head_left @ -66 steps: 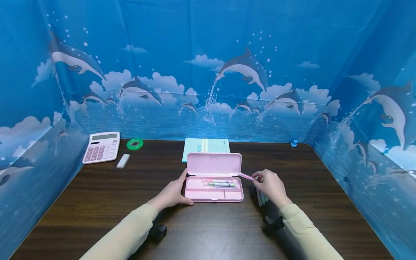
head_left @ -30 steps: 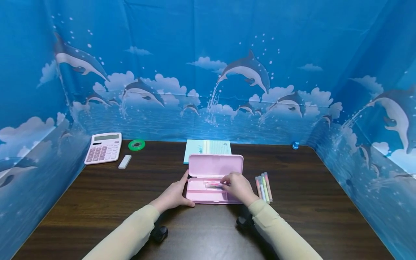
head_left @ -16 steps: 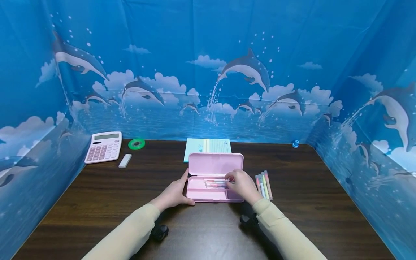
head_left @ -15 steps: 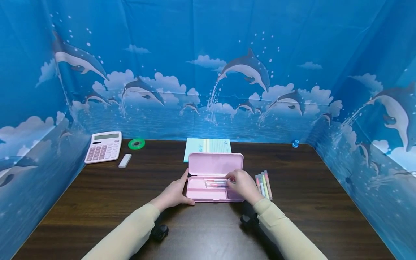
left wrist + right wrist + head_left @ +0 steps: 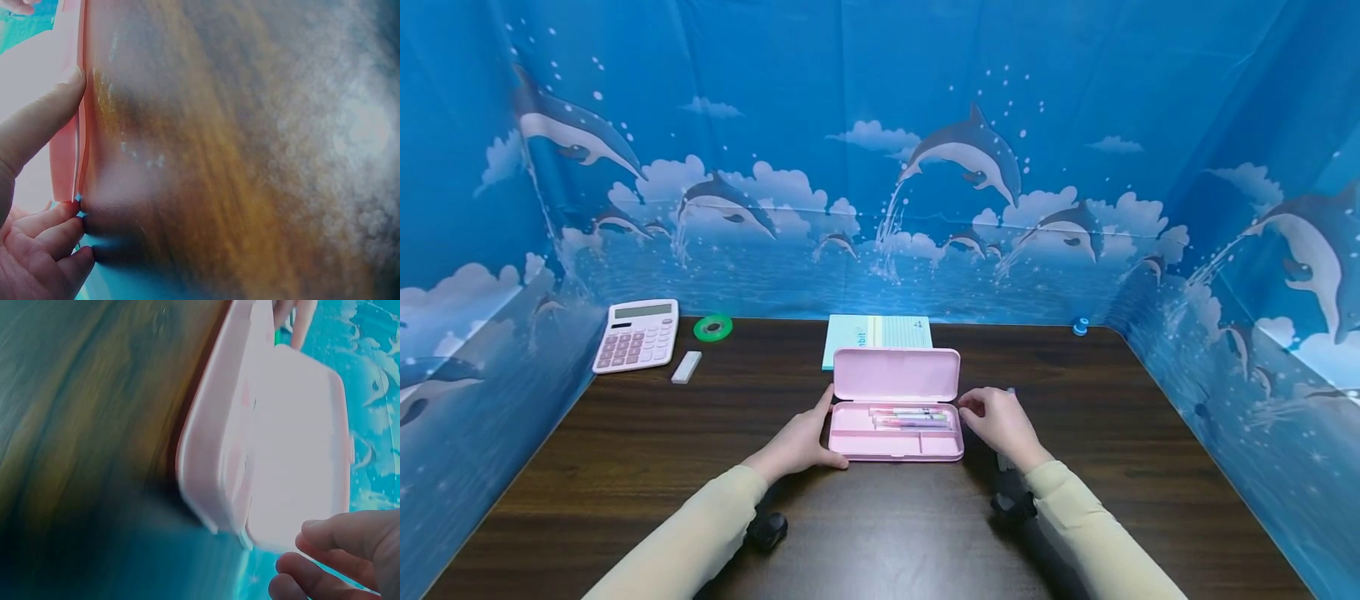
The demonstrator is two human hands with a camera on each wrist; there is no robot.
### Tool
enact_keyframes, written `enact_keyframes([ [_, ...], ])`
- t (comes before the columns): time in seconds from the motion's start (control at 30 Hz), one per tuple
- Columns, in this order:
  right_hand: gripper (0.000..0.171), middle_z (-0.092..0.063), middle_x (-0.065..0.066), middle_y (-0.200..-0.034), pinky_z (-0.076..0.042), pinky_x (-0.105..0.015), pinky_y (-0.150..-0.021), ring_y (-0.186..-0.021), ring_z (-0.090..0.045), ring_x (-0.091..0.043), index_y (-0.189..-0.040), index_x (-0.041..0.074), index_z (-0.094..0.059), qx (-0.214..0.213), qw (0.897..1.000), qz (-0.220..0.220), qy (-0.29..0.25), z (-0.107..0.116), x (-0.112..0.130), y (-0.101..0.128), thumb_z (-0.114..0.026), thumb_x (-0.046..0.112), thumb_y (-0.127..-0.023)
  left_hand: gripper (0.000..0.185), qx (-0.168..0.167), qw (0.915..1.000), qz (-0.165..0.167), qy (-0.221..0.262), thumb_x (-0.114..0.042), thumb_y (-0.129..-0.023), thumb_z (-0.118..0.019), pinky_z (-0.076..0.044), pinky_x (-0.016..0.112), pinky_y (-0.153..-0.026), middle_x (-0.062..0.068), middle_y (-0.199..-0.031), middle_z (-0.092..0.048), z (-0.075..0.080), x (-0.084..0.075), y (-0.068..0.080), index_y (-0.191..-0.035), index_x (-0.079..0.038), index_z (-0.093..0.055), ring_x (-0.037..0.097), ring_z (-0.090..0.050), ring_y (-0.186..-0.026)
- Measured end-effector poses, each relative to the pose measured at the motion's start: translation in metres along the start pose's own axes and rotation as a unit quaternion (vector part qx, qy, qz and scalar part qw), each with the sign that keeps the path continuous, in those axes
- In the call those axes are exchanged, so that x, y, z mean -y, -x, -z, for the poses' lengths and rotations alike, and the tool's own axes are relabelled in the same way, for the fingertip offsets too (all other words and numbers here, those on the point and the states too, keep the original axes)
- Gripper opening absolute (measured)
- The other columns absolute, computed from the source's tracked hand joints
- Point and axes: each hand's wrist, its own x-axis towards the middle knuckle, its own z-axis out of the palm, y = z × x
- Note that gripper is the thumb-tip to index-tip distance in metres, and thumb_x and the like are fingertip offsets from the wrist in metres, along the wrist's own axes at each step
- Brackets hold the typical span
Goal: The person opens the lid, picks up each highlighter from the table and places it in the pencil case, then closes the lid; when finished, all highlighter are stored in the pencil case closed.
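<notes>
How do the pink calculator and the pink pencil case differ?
The calculator lies far left, untouched; the pencil case sits mid-table with the left hand holding its end. The calculator is a flat slab with keys and a display; the pencil case stands open, lid raised, pens inside. Both are pink.

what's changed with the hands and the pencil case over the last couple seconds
The right hand laid a pink pen among the pens in the pencil case, let go, and drew back to the right, now covering the loose pens on the table. The left hand stayed holding the case's left end; the lid stayed open.
</notes>
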Motion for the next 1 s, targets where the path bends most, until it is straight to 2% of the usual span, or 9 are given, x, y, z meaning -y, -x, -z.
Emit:
enact_keyframes([
  [0.17,0.015,-0.067,-0.008,-0.086,-0.055,-0.034,-0.069,-0.072,-0.056,-0.018,-0.097,0.005,-0.072,0.004,1.000,-0.030,-0.006,0.012,-0.016,0.007,-0.072,0.011,-0.083,0.122,0.004,1.0000,-0.001,-0.004,-0.035,-0.066,-0.087,-0.037,0.047,-0.104,0.019,-0.146,-0.041,0.000,-0.001,0.000,-0.152,-0.003,-0.006,0.032,-0.046,-0.127],
  [0.4,0.018,-0.066,-0.009,-0.085,-0.053,-0.030,-0.061,-0.070,-0.054,-0.018,-0.100,0.002,-0.070,0.006,0.999,-0.053,-0.004,0.024,-0.047,0.015,-0.070,0.009,-0.084,0.122,0.001,1.0000,-0.007,0.006,-0.033,-0.066,-0.087,-0.038,0.049,-0.103,0.019,-0.145,-0.042,0.002,-0.002,0.001,-0.152,-0.002,-0.007,0.032,-0.047,-0.125],
  [0.6,0.019,-0.069,-0.011,-0.085,-0.053,-0.037,-0.068,-0.069,-0.056,-0.017,-0.097,-0.001,-0.070,0.005,0.998,-0.064,0.001,0.026,-0.070,0.020,-0.070,0.014,-0.085,0.122,0.002,0.9999,-0.011,0.005,-0.034,-0.066,-0.087,-0.039,0.049,-0.101,0.020,-0.144,-0.043,0.002,0.000,0.000,-0.152,-0.002,-0.006,0.032,-0.049,-0.124],
  [1.0,0.020,-0.068,-0.008,-0.079,-0.050,-0.035,-0.063,-0.066,-0.055,-0.016,-0.093,-0.003,-0.070,0.027,0.996,-0.090,0.006,0.021,-0.084,0.021,-0.068,0.016,-0.086,0.124,0.003,0.9998,-0.019,0.004,-0.035,-0.066,-0.087,-0.040,0.047,-0.100,0.019,-0.142,-0.045,0.001,0.000,-0.001,-0.152,-0.003,-0.005,0.030,-0.049,-0.123],
])
